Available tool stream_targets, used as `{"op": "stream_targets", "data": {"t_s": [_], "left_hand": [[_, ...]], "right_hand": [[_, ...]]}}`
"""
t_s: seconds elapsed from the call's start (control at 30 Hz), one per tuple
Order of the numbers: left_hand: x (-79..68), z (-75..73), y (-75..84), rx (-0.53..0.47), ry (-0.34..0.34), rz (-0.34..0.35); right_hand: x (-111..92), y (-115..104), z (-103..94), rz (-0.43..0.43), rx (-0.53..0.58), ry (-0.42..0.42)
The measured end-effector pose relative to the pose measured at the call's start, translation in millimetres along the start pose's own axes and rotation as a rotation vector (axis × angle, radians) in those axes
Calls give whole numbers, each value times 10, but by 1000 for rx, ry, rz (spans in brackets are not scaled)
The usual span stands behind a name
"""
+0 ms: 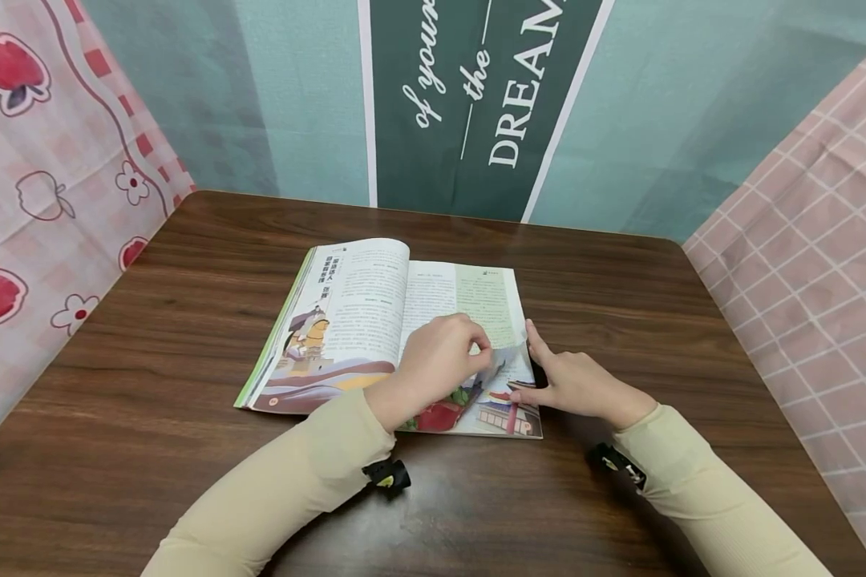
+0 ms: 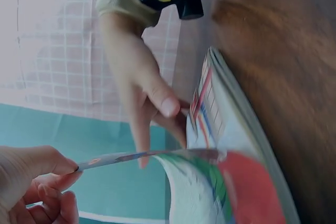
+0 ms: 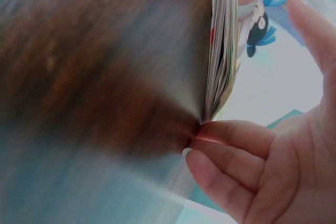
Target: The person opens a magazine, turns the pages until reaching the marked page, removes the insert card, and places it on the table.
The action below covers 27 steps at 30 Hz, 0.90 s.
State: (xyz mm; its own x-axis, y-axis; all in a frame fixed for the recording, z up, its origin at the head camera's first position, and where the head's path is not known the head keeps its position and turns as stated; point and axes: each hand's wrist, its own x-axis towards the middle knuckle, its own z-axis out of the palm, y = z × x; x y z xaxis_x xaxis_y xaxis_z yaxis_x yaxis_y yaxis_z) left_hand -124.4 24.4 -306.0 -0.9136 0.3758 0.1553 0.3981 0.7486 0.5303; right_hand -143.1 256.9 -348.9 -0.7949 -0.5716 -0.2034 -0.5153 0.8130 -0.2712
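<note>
An open magazine (image 1: 364, 312) lies on the wooden table, its left page bulging upward near the spine. My left hand (image 1: 436, 357) is above the right-hand side and pinches the edge of a lifted page (image 2: 205, 195) between thumb and fingers. This page curls up, showing red and green pictures. At the magazine's right edge is my right hand (image 1: 577, 383). Its thumb (image 3: 310, 30) extends over the printed page, while its other fingers (image 3: 236, 140) touch the side of the page stack. The left wrist view shows those fingers mostly straight.
The brown table (image 1: 151, 336) spreads around the magazine. A teal cloth (image 1: 310, 104) with a dark lettered panel hangs behind it. Pink patterned cloths stand at the left (image 1: 79, 200) and right (image 1: 801, 304). Each wrist wears a black strap device (image 1: 388, 476).
</note>
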Motion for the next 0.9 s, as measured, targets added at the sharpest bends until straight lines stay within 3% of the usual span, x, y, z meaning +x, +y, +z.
{"op": "stream_targets", "data": {"t_s": [0.23, 0.4, 0.7, 0.9], "left_hand": [[-97, -184, -161, -4, 63, -16], [-218, -366, -342, -41, 115, -48], [-588, -694, -834, 13, 228, -137], [-904, -881, -1088, 52, 208, -231]], "right_hand": [[-3, 18, 5, 50, 22, -52], [-18, 26, 9, -12, -55, -38], [-37, 19, -12, -61, -73, -69], [-48, 9, -21, -64, -74, -91]]}}
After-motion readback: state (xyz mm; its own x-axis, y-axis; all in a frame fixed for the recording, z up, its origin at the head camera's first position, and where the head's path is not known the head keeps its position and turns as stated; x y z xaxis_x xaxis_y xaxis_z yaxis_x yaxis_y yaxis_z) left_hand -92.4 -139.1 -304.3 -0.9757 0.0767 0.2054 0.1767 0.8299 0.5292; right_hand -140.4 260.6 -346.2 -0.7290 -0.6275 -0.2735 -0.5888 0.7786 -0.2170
